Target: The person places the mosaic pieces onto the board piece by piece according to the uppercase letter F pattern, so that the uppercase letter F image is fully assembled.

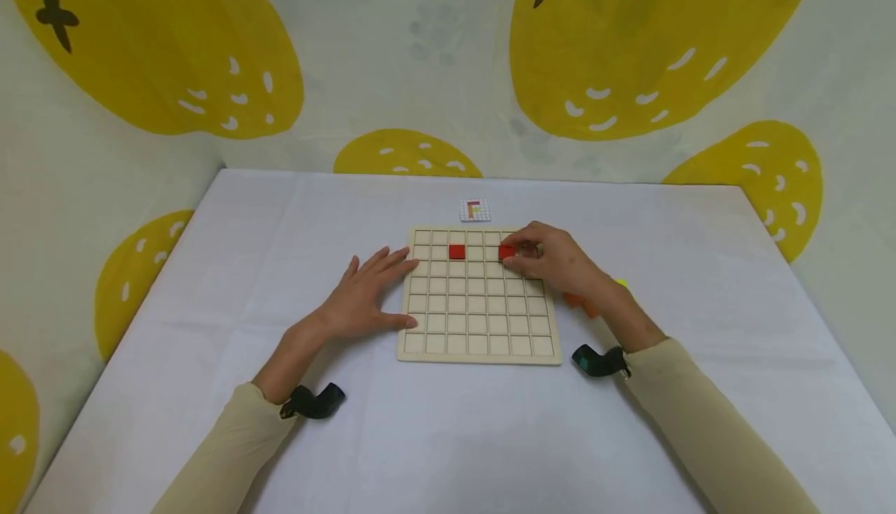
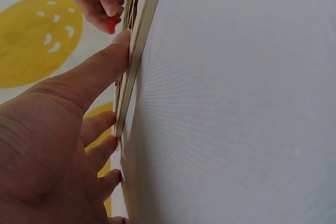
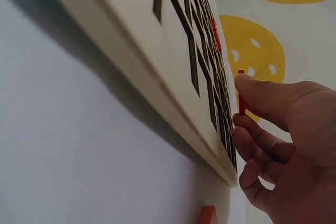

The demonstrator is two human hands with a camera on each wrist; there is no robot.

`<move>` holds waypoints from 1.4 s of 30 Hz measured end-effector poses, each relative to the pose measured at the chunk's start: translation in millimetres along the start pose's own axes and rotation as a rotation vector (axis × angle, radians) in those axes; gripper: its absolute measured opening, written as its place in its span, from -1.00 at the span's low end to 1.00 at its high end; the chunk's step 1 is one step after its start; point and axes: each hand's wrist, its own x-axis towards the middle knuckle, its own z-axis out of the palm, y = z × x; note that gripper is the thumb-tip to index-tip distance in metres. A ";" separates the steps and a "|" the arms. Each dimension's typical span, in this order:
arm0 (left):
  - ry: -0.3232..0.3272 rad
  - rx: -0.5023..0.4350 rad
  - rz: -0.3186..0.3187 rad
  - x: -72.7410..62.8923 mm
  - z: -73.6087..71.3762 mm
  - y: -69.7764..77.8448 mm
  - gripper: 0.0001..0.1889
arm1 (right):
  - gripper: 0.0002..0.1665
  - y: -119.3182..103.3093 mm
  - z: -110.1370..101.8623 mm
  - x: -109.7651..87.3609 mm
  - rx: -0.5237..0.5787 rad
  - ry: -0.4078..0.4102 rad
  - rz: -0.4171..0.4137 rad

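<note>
A pale wooden board (image 1: 479,358) with a square grid lies flat on the table. One red square tile (image 1: 457,252) sits in a cell near its far edge, left of the middle. My right hand (image 1: 556,259) pinches a second red tile (image 3: 241,93) between thumb and fingertips, close over the board's far right part. With fingers spread, my left hand (image 1: 360,296) touches the board's left edge; its thumb rests on the rim in the left wrist view.
A small card (image 1: 474,210) printed with a coloured grid pattern lies just beyond the board. Orange pieces (image 1: 591,309) and a yellow piece (image 1: 621,283) lie right of the board, partly hidden by my right forearm. A white cloth (image 1: 448,436) covers the table.
</note>
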 end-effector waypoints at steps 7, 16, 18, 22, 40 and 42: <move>0.001 -0.007 0.005 0.5 1.6 -0.6 0.01 | -0.65 -5.9 5.5 2.4 0.020 -0.014 0.039; 0.006 -0.004 0.011 0.9 1.3 -3.5 0.02 | -0.63 -13.0 13.6 7.5 0.045 -0.045 0.073; 0.005 -0.007 0.012 1.0 1.4 -3.5 0.02 | -0.63 -13.9 14.3 8.9 0.039 -0.049 0.072; 0.006 -0.011 0.007 0.5 1.9 -3.8 0.02 | -0.62 -16.1 15.1 11.8 0.020 -0.061 0.053; 0.020 -0.007 0.012 1.9 1.4 -3.4 0.01 | -0.62 -22.4 20.1 21.3 -0.038 -0.072 0.016; 0.017 -0.005 0.009 2.0 2.3 -4.2 0.02 | -0.62 -22.3 21.2 21.7 -0.048 -0.075 0.013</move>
